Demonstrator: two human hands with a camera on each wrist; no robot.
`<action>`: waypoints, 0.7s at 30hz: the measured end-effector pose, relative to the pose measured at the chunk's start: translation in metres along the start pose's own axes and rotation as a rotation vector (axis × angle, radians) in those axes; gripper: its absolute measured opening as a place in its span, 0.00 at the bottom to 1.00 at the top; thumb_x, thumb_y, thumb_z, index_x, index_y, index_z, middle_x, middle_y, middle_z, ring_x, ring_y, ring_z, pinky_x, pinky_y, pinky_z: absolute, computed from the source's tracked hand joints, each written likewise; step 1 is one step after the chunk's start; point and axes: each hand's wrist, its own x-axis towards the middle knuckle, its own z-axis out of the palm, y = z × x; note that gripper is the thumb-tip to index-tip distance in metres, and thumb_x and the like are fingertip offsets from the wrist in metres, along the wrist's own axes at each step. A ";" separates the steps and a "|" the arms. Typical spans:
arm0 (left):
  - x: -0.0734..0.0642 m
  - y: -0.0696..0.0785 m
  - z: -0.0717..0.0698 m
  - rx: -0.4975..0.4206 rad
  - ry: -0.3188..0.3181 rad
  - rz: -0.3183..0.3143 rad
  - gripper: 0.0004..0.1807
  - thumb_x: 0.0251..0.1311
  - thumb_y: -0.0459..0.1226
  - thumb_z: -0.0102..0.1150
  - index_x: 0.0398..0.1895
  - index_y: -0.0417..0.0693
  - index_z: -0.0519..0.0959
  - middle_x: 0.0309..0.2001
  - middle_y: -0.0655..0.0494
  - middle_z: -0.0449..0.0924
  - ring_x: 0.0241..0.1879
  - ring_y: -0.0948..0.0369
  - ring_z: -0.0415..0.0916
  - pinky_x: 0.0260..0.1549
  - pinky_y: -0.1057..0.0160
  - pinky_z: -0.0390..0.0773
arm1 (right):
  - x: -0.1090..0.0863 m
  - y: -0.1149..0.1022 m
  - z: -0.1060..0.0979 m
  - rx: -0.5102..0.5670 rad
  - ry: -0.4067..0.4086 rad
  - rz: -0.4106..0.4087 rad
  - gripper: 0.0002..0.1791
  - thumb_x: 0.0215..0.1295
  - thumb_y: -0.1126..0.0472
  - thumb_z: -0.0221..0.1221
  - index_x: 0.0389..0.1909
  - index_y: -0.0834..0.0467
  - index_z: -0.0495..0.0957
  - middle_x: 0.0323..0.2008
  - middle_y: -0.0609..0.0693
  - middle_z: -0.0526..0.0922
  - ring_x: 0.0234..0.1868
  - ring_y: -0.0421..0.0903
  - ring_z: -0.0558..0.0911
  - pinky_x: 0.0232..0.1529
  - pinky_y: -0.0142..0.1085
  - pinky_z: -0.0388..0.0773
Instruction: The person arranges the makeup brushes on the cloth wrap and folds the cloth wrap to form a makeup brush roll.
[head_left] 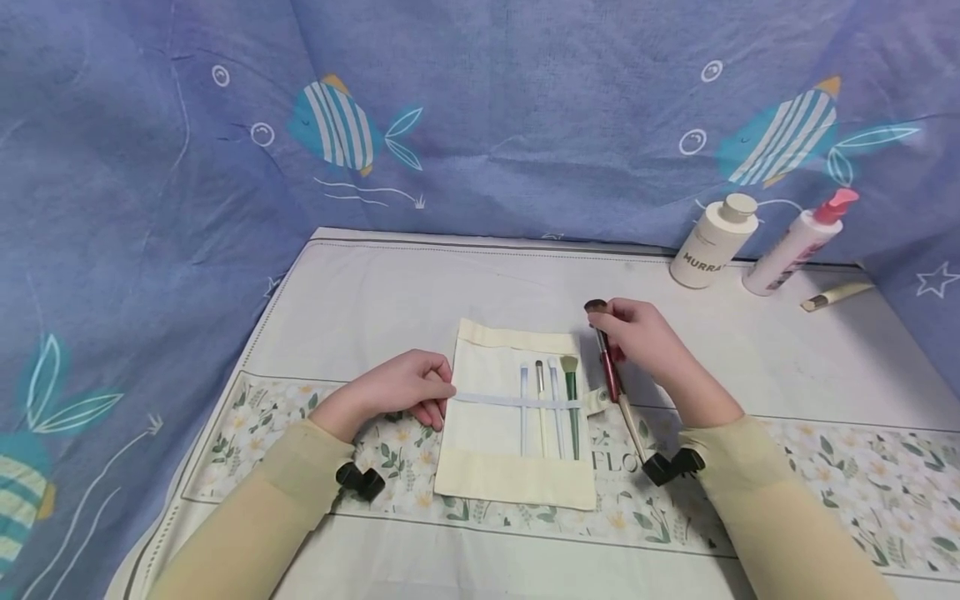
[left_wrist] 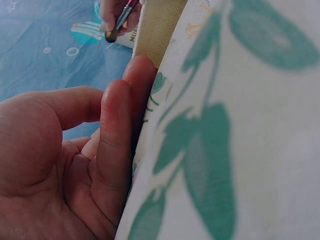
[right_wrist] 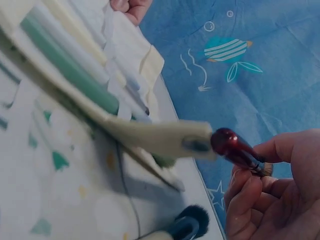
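Observation:
A cream fabric brush roll (head_left: 480,475) lies spread on the table, with several slim brushes tucked under its pale blue elastic band (head_left: 483,400). A green-handled brush (head_left: 573,408) sits rightmost among them. At the roll's left edge, my left hand (head_left: 408,387) pinches the fabric with thumb and fingers; the thumb tip is hidden in the left wrist view. Just right of the roll, my right hand (head_left: 637,333) holds a red-handled makeup brush (head_left: 609,367) near its dark bristles, handle end toward me. Beneath it, a wooden-handled brush (head_left: 632,425) with dark bristles (right_wrist: 197,220) lies on the table.
A white capped bottle (head_left: 708,250) and a pink-topped pump bottle (head_left: 798,250) stand at the back right. Beside them lies a cream tube-like object (head_left: 836,296). The roll's snap tab (head_left: 597,401) sticks out on the right. A blue fish-print curtain (head_left: 510,108) hangs behind.

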 end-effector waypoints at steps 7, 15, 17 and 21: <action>0.000 0.000 0.000 0.006 0.004 0.000 0.08 0.74 0.35 0.56 0.40 0.38 0.71 0.29 0.44 0.86 0.27 0.52 0.89 0.29 0.57 0.89 | -0.001 -0.013 0.008 0.033 -0.012 -0.004 0.16 0.77 0.53 0.57 0.39 0.65 0.72 0.19 0.47 0.69 0.19 0.43 0.73 0.23 0.38 0.78; 0.000 0.001 0.000 0.006 0.006 -0.005 0.08 0.75 0.35 0.55 0.40 0.38 0.71 0.29 0.44 0.87 0.27 0.51 0.89 0.29 0.57 0.89 | 0.006 -0.018 0.024 0.025 -0.036 -0.027 0.15 0.77 0.55 0.57 0.38 0.63 0.71 0.19 0.48 0.70 0.20 0.46 0.76 0.26 0.42 0.81; 0.000 0.001 0.000 0.004 0.008 -0.004 0.07 0.74 0.35 0.56 0.40 0.38 0.71 0.29 0.44 0.87 0.27 0.51 0.89 0.29 0.57 0.89 | 0.008 -0.019 0.028 0.019 -0.051 -0.036 0.15 0.77 0.55 0.58 0.37 0.63 0.71 0.19 0.49 0.71 0.21 0.47 0.79 0.27 0.43 0.83; 0.000 0.001 0.001 0.000 0.007 -0.008 0.07 0.74 0.34 0.56 0.40 0.38 0.72 0.29 0.44 0.87 0.27 0.51 0.89 0.29 0.57 0.89 | 0.012 -0.019 0.036 0.014 -0.088 -0.029 0.15 0.78 0.54 0.58 0.37 0.62 0.70 0.20 0.51 0.75 0.23 0.49 0.82 0.30 0.45 0.86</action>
